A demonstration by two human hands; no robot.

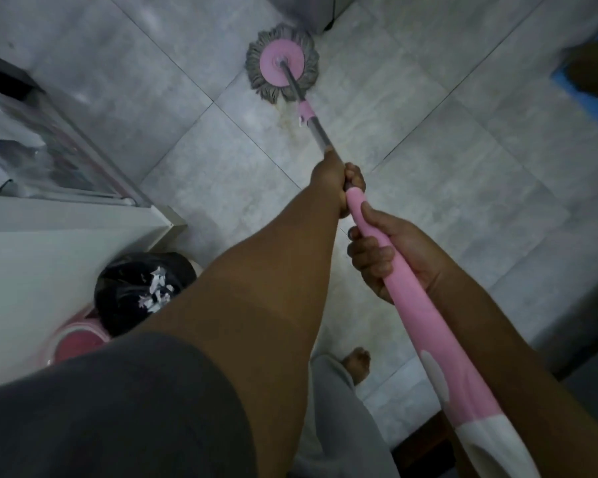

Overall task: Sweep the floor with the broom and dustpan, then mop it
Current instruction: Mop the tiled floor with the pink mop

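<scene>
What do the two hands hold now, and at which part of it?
Both hold the mop. The left hand grips where the metal shaft meets the pink handle; the right hand grips the pink handle just behind it.

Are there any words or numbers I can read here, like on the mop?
None can be read.
The mop handle shows only a plain white patch, no letters.
The paper scraps in the black bag are too blurred to tell.
</scene>
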